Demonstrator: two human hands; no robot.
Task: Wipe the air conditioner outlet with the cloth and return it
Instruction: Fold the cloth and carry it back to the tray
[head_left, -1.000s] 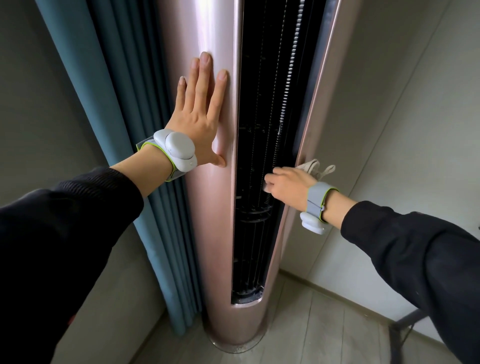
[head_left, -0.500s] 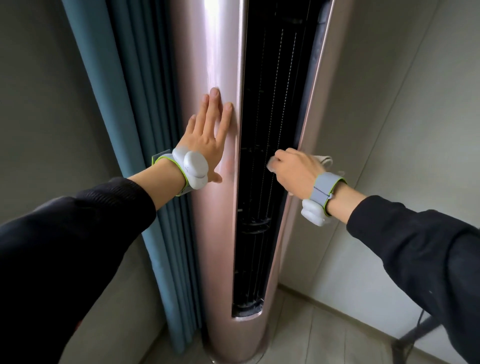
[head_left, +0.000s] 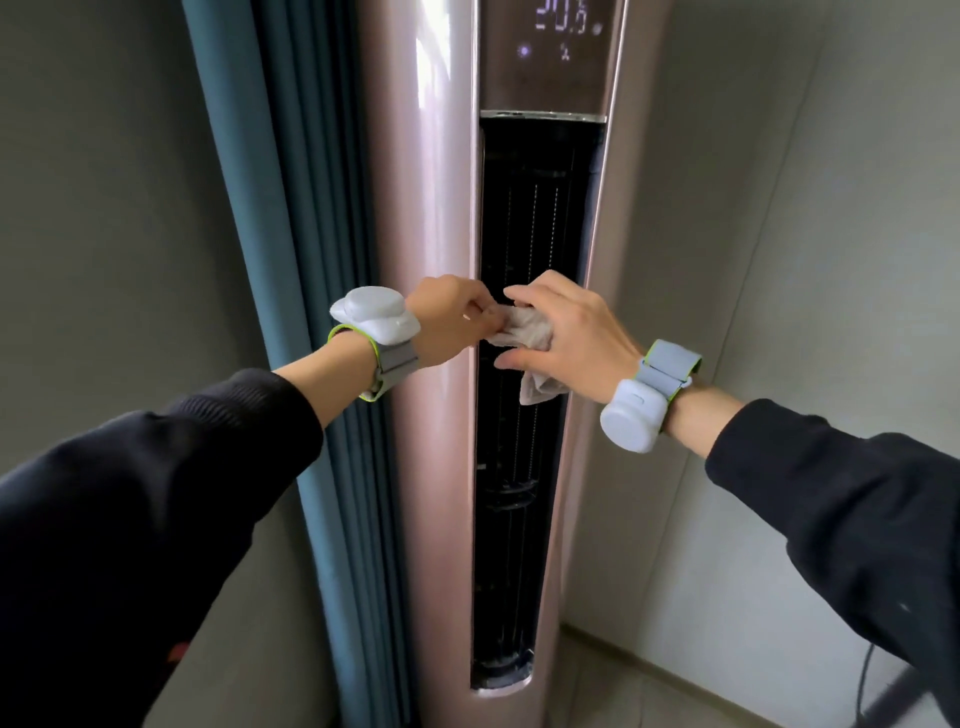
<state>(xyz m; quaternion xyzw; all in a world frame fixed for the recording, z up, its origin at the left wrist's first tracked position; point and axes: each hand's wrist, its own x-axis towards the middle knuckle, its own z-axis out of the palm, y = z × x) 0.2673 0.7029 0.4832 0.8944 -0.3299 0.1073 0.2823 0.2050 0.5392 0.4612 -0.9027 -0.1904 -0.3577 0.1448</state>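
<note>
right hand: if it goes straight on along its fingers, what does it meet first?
Most likely the left hand. The right hand points left across the outlet, and both hands hold the cloth between them. Depth is unclear, but they look level.

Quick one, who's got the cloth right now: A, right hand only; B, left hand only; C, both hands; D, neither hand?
C: the left hand pinches one end of the cloth and the right hand grips the rest, in front of the outlet.
</note>
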